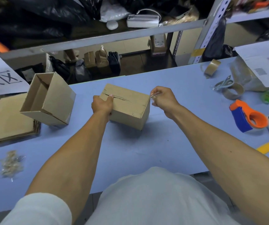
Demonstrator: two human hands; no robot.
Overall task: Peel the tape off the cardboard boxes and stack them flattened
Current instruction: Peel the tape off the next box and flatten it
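The step in hand is peeling: a closed box (127,106) sits mid-bench (171,140), its top seam showing a torn strip where tape has come away. The left hand (102,105) grips the box's left end, thumb on top near the seam, fingers curled round the side, steadying it. The right hand (163,99) pinches a crumpled bit of clear tape (153,95) at the box's top right corner; its fingers are clenched on that tape, which looks to be attached at the corner, though that is hard to tell.

Next, I judge, the right hand must pull the tape free down the box's right side and drop it, perhaps on the scrap pile (11,164) at the near left. Then the box gets opened, flattened and laid on the flat stack (8,120) at far left, where 1 open box (49,98) stands beside and partly over it.
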